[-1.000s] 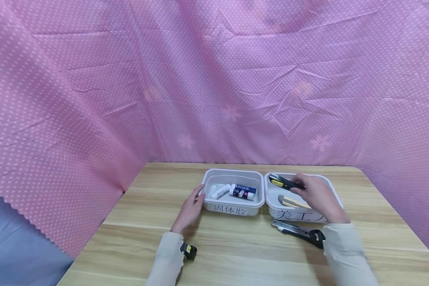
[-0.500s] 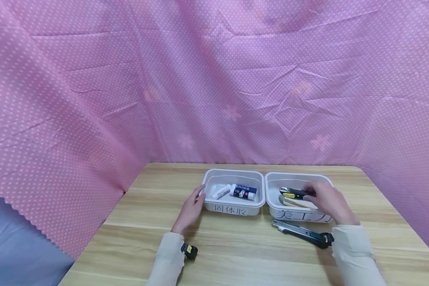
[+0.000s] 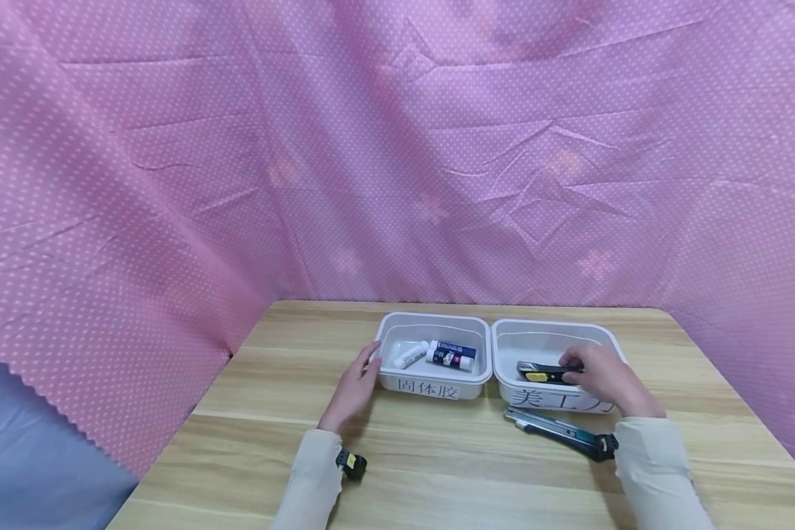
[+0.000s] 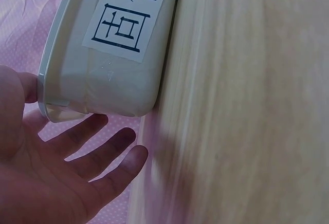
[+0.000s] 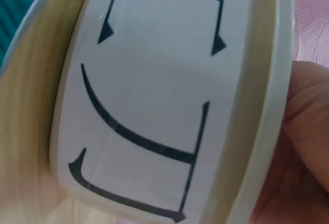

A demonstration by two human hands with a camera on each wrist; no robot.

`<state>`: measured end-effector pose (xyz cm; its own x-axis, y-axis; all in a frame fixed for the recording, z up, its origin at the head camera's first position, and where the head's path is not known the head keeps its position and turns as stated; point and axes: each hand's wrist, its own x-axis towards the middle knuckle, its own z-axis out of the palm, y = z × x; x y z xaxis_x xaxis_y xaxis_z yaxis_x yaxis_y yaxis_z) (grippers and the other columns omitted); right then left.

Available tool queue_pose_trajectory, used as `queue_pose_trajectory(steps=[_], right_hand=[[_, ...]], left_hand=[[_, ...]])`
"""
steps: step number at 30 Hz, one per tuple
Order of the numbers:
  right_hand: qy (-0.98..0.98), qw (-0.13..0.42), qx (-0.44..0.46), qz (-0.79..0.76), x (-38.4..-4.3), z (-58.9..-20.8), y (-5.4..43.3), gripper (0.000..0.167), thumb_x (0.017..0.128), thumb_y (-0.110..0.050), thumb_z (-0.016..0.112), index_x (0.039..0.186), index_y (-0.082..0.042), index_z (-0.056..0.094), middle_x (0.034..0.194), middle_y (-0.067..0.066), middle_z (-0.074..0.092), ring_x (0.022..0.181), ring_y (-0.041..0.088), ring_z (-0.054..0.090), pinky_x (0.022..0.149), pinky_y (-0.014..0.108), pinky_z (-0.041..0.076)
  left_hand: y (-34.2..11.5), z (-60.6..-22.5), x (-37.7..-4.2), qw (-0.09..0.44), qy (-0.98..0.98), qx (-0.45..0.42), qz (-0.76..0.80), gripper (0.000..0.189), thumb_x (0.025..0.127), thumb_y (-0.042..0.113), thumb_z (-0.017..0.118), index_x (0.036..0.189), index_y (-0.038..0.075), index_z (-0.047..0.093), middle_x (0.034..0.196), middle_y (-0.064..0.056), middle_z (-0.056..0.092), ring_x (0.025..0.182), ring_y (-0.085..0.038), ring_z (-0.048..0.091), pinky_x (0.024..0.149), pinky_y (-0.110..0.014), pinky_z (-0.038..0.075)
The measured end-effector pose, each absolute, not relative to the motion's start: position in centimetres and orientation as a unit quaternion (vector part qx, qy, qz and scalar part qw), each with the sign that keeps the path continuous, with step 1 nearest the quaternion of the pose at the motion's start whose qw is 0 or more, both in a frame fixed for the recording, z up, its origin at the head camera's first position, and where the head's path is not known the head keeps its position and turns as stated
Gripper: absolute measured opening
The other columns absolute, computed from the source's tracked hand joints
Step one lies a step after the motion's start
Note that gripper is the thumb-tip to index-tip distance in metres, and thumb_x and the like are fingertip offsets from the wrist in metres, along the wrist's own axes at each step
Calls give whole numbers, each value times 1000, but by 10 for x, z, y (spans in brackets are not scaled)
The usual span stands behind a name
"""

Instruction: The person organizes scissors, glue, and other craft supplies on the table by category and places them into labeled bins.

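Note:
My right hand (image 3: 603,374) reaches into the right white box (image 3: 556,329) and pinches the rear end of a black-and-yellow utility knife (image 3: 538,373), which lies low inside it. In the right wrist view the labelled box wall (image 5: 154,85) hides the fingertips. My left hand (image 3: 354,386) is at the left end of the left white box (image 3: 407,318); thumb and forefinger touch its rim, and the other fingers extend loosely below in the left wrist view. That box contains a small white glue stick (image 3: 411,355) and two dark-blue glue sticks, one with a white cap (image 3: 465,364).
A larger utility knife (image 3: 559,430) with a silver and black body lies on the wooden table (image 3: 437,471) in front of the right box, beside my right sleeve. Both boxes stand side by side with printed labels in front. A pink dotted curtain (image 3: 397,184) hangs behind.
My right hand has lowered the black-and-yellow utility knife toward the front of the right box, where it now covers the beige knife seen before. The left hand stays at its box.

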<state>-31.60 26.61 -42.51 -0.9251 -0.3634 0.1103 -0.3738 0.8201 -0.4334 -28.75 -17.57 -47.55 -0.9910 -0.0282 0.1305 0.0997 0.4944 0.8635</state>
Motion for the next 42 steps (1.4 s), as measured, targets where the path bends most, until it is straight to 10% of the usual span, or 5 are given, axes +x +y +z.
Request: queue_pose_trajectory(steps=[42], right_hand=[[-948, 97, 228, 201, -255, -396, 250, 11, 90, -12, 77, 101, -11, 76, 86, -9, 72, 79, 6, 65, 72, 37, 59]], left_hand=[[-178, -473, -286, 53, -863, -12, -503, 49, 111, 32, 43, 158, 20, 41, 155, -21, 47, 134, -42, 54, 111, -62, 43]])
